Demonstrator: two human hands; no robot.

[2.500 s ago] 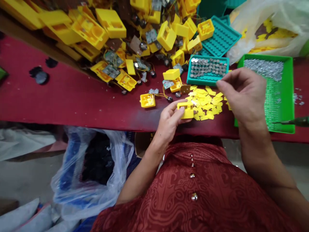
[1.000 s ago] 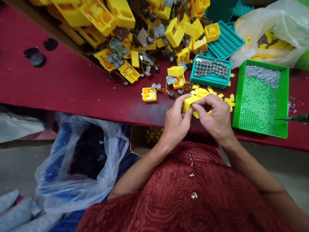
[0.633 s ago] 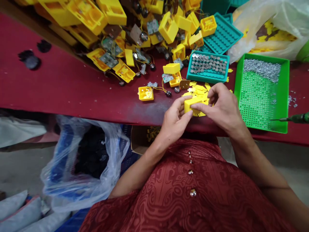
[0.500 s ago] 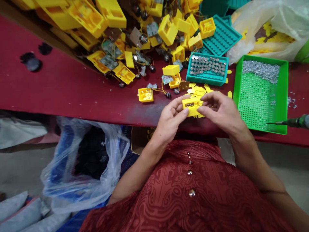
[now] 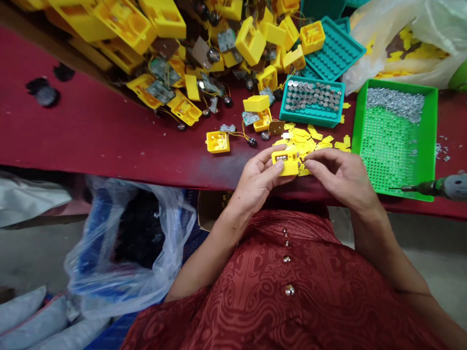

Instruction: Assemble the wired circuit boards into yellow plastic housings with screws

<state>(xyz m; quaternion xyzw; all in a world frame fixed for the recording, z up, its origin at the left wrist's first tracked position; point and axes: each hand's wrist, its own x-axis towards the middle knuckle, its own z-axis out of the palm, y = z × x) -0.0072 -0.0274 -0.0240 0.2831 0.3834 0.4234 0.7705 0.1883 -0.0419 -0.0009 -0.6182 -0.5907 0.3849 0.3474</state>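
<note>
My left hand [image 5: 257,177] is closed around a small yellow plastic case [image 5: 291,168], its thumb pressed beside an opening where silvery button cells [image 5: 281,158] show. Just to the right of the case, my right hand [image 5: 341,175] has thumb and forefinger drawn into a pinch. Whatever sits between those fingertips, if anything, is too small to make out. Loose flat yellow covers [image 5: 304,141] lie scattered behind and below both hands. Further back, a teal tray [image 5: 337,119] carries rows of button cells.
At right stands a green basket [image 5: 432,146] with small screws [image 5: 396,102]; a screwdriver bit [image 5: 412,188] reaches over it. Yellow cases with wires and circuit boards [image 5: 166,73] are heaped at the back left. An open yellow case [image 5: 218,142] sits left of my hands.
My right fingers have drawn off the yellow case, leaving a small gap. The case has shifted slightly left in my left hand, and more of the loose covers shows.
</note>
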